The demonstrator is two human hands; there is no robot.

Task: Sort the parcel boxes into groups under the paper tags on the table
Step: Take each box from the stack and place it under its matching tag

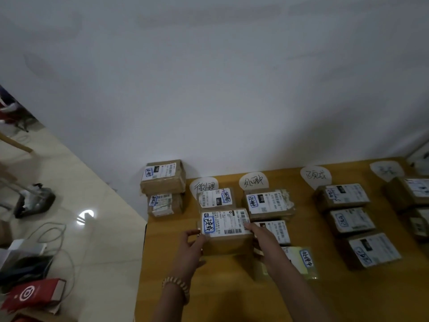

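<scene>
I hold a brown parcel box (226, 231) with a white shipping label between both hands over the wooden table (209, 293). My left hand (190, 248) grips its left side and my right hand (264, 242) grips its right side. Behind it another parcel (214, 197) lies under the leftmost paper tag (204, 185). Further tags stand along the wall: a second tag (253, 180), a third tag (315, 175) and a fourth tag (386, 170). Parcels lie in columns below them, such as a box (267, 202) under the second tag and a box (343, 196) under the third.
Two stacked parcels (163, 187) stand at the table's far left corner by the white wall. A flat plastic packet (300, 261) lies right of my right hand. More boxes (411, 191) fill the right edge. On the floor at left are cables, a red box (34, 295) and bags.
</scene>
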